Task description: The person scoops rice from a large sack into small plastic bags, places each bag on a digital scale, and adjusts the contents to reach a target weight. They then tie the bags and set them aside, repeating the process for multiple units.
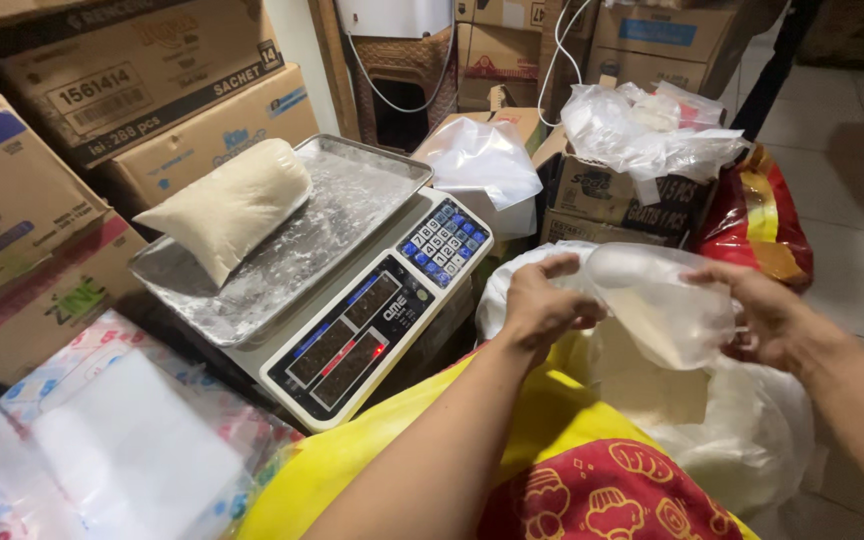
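My left hand (542, 305) and my right hand (767, 315) each pinch one side of a clear plastic bag (662, 305), holding it between them. The bag holds a little pale powder at its bottom. Below it sits a large open sack (742, 450) lined with clear plastic and filled with the same pale powder. To the left, a filled, sealed bag of powder (227, 205) lies on the metal tray of a digital scale (372, 320).
Stacked cardboard boxes (132, 90) line the left and back. A pile of clear empty bags (122, 450) lies at lower left. More plastic bags fill a box (642, 130) at the back, beside a red sack (757, 225). Tiled floor shows at right.
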### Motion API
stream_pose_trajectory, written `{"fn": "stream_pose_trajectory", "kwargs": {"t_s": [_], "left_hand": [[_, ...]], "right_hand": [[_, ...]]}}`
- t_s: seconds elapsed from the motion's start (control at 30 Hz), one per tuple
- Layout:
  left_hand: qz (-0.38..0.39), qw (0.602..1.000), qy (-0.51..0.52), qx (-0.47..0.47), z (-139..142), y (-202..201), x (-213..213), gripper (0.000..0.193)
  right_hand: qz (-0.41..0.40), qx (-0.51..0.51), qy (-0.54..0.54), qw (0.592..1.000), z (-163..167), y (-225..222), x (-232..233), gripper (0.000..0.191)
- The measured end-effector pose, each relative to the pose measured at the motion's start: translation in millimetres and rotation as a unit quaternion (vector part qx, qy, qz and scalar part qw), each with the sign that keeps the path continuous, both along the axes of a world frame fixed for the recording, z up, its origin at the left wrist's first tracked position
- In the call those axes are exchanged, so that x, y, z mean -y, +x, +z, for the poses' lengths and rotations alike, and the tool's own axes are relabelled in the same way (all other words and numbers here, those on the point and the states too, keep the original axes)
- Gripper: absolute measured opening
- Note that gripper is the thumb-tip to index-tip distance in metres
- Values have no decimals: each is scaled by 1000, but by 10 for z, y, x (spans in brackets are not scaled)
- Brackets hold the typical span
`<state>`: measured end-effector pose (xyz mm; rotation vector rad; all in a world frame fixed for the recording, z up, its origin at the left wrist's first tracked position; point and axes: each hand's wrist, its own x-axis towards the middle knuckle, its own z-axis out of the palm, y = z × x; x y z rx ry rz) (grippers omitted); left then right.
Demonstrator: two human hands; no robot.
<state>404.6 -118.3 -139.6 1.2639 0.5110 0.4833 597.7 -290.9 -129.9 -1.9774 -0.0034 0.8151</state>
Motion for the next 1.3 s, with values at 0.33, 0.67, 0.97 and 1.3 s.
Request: {"fn": "stream_pose_trajectory", "kwargs": {"t_s": [0.33, 0.67, 0.97, 1.3], "left_hand": [[48, 998, -27, 22, 135, -213, -94, 73], [54, 993, -38, 94, 519, -364, -292, 74], [107, 976, -5, 188, 1401, -669, -664, 62], [169, 972, 8, 163, 2132, -1470, -1168, 59]], "right_hand": [[79, 0, -35, 996, -265, -189, -107, 77], [227, -82, 146, 959, 749, -816, -855, 34], [239, -231, 261, 906, 1431, -713, -1773, 14], [361, -100, 218, 901, 2215, -1520, -2763, 13]]}}
